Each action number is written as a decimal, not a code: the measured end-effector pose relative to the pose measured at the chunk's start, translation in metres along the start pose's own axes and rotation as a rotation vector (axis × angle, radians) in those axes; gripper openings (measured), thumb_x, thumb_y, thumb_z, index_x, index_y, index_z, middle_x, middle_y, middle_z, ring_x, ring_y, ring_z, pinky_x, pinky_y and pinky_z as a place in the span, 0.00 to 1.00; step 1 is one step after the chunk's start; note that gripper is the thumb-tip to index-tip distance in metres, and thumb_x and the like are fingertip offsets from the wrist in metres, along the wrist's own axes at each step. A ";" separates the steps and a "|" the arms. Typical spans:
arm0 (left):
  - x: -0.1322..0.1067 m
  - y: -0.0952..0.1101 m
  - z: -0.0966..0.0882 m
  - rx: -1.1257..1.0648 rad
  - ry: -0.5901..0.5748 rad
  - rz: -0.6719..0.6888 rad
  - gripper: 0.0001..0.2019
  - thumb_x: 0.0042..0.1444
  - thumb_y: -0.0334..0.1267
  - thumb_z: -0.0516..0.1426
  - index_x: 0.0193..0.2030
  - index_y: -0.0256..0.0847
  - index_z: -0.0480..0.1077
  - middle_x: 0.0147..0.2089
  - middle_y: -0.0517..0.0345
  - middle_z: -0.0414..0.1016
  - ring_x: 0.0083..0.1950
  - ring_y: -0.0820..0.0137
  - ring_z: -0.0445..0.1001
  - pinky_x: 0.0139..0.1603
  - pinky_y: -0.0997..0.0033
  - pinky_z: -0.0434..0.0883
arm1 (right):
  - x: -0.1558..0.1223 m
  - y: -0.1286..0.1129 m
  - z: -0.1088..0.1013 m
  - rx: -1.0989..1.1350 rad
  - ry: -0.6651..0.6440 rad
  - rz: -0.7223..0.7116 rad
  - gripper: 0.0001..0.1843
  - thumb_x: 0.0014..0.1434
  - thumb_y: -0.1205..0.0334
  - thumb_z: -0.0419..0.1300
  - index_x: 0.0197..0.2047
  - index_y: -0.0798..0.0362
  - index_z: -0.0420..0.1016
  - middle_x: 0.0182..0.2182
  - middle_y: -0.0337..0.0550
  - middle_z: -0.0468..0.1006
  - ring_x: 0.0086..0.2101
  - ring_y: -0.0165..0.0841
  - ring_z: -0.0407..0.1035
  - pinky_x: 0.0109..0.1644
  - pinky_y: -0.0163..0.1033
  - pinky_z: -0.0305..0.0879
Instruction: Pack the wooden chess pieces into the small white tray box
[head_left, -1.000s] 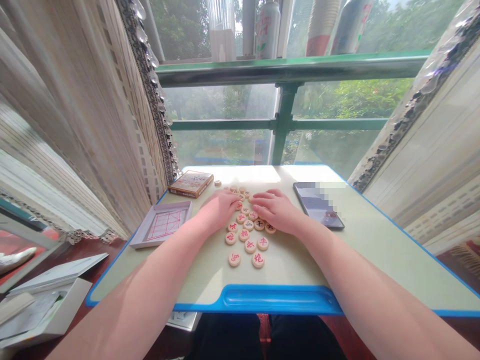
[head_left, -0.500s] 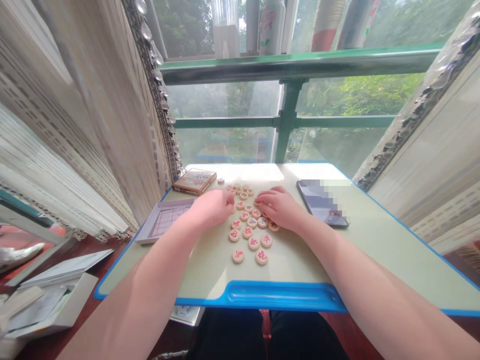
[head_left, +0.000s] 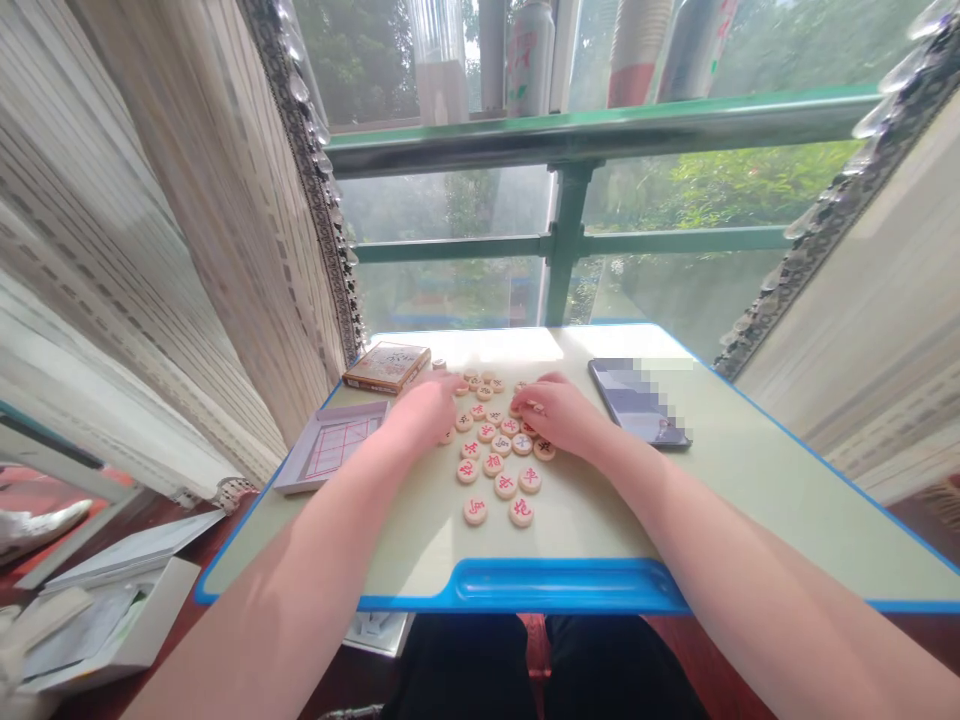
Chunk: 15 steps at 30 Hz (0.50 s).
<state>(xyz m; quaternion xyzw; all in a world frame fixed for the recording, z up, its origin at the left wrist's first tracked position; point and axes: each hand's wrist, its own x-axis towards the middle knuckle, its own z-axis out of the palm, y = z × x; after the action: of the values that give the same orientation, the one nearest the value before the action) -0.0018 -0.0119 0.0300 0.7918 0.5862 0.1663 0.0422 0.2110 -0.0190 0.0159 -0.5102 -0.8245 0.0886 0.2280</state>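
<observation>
Several round wooden chess pieces [head_left: 499,463] with red characters lie in a loose cluster on the pale green table [head_left: 675,500]. My left hand [head_left: 424,410] rests palm down on the cluster's left side, fingers stretched over a few pieces. My right hand [head_left: 559,412] lies on the cluster's right side with fingers curled onto the pieces; whether it grips one is hidden. Two pieces [head_left: 498,512] sit nearest me, apart from both hands.
A dark phone [head_left: 637,402] lies right of my right hand. A brown game box [head_left: 387,366] and a shallow tray with a red grid [head_left: 334,445] are at the table's left. Curtains flank both sides. Bottles stand on the window ledge [head_left: 600,125]. White boxes [head_left: 97,610] lie low left.
My left hand slid left and forward along the cluster's edge, its fingers reaching out flatter. The right hand stayed on the right side. The view shifted slightly.
</observation>
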 end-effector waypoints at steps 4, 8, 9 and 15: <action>0.004 0.004 0.006 0.020 -0.045 -0.027 0.21 0.53 0.28 0.48 0.51 0.42 0.73 0.56 0.53 0.72 0.57 0.62 0.69 0.59 0.66 0.64 | 0.001 -0.001 0.001 0.024 0.005 0.042 0.10 0.55 0.68 0.57 0.38 0.52 0.79 0.31 0.45 0.79 0.45 0.40 0.63 0.48 0.41 0.63; 0.004 0.005 0.008 0.004 -0.052 0.005 0.21 0.54 0.29 0.48 0.51 0.44 0.73 0.57 0.55 0.72 0.56 0.63 0.70 0.58 0.66 0.66 | 0.002 -0.002 0.000 0.057 0.042 0.030 0.10 0.55 0.69 0.58 0.39 0.52 0.77 0.37 0.45 0.79 0.45 0.39 0.63 0.50 0.42 0.62; 0.003 0.004 0.008 0.002 -0.034 0.011 0.21 0.54 0.29 0.48 0.51 0.44 0.73 0.56 0.55 0.73 0.56 0.63 0.70 0.58 0.67 0.65 | 0.002 -0.003 0.001 0.059 0.051 0.024 0.11 0.54 0.71 0.58 0.40 0.53 0.77 0.38 0.45 0.78 0.45 0.39 0.63 0.50 0.42 0.62; 0.002 0.002 0.003 0.033 0.039 -0.033 0.21 0.51 0.27 0.48 0.49 0.41 0.74 0.52 0.52 0.75 0.55 0.63 0.71 0.58 0.67 0.65 | 0.002 -0.004 -0.001 0.073 0.048 0.003 0.13 0.52 0.75 0.56 0.37 0.53 0.79 0.38 0.47 0.77 0.44 0.39 0.63 0.51 0.41 0.62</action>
<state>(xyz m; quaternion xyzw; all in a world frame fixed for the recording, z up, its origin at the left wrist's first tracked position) 0.0011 -0.0097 0.0282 0.7791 0.6028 0.1713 0.0202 0.2074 -0.0189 0.0187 -0.5047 -0.8144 0.1066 0.2659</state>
